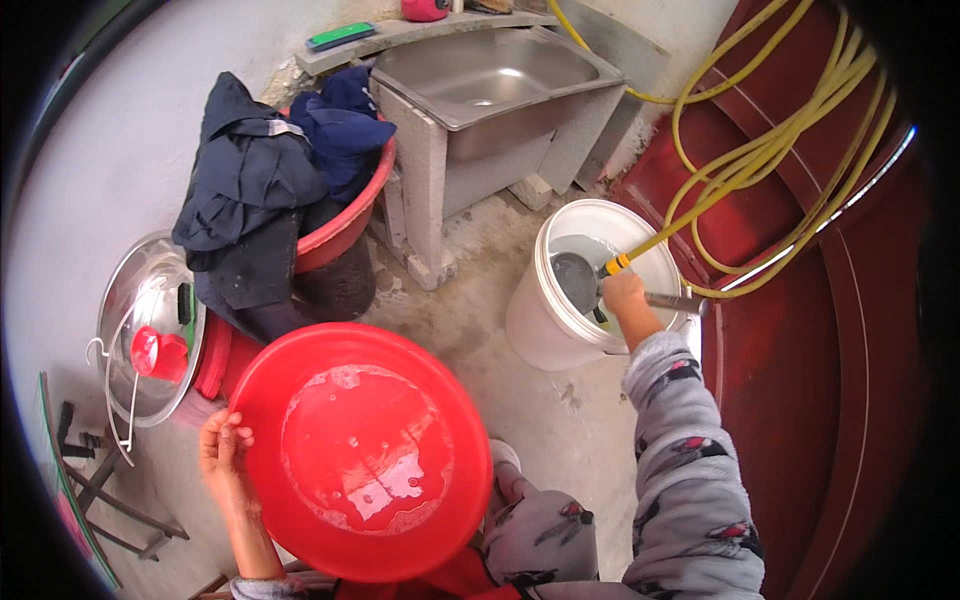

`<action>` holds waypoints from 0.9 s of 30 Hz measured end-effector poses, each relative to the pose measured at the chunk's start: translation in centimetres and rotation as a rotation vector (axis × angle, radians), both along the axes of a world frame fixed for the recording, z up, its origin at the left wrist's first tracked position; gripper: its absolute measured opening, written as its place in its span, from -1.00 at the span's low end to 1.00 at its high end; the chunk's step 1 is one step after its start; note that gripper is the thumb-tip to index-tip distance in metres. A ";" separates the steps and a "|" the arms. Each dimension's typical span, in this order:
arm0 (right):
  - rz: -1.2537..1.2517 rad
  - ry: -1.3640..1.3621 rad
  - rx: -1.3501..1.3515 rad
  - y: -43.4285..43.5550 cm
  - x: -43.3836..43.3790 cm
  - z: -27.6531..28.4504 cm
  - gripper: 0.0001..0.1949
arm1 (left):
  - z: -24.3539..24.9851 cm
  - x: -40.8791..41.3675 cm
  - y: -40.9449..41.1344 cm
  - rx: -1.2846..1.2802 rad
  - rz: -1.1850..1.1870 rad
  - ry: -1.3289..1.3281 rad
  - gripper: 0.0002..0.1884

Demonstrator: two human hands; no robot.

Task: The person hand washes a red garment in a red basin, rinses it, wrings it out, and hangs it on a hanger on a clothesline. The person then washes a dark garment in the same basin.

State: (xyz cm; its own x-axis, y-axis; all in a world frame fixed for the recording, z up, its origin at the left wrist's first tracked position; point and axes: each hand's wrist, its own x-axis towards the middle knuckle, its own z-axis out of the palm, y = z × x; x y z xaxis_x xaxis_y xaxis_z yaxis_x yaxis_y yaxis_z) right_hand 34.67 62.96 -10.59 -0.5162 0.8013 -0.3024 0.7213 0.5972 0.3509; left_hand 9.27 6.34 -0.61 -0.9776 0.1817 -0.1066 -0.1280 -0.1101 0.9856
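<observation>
A red plastic basin [367, 450] with a shallow layer of sudsy water is tilted in front of me. My left hand [229, 465] grips its left rim, thumb on top. Over a white plastic bucket [536, 319] at right centre, my right hand [626, 296] is closed around something by the bucket's rim. Close to these fingers are the orange-and-black fitting of a yellow hose [679, 225] and a metal handle [671, 301]. A round grey metal vessel [576, 281] lies inside the bucket, which holds some water. My fingers hide exactly which piece they hold.
Dark and blue clothes [259, 165] overflow a red tub [345, 232] at upper left. Behind stands a stainless steel sink [487, 79] on stone slabs. A metal basin [142, 292] with a red mug [159, 354] and white hanger is at left. Dark red metal panels [787, 337] rise at right.
</observation>
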 end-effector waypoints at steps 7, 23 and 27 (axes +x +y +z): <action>-0.331 0.260 -0.345 -1.2 -0.1 0.1 -0.78 | 0.5 0.9 -0.9 -0.022 -0.047 0.028 -0.83; -0.539 0.785 -0.411 -1.9 5.7 9.5 -0.71 | 0.5 2.0 0.2 0.074 -0.192 -0.102 -0.85; -0.417 0.763 -0.427 -3.4 7.0 13.9 -0.70 | -0.3 2.5 0.3 0.209 -0.215 -0.348 -0.81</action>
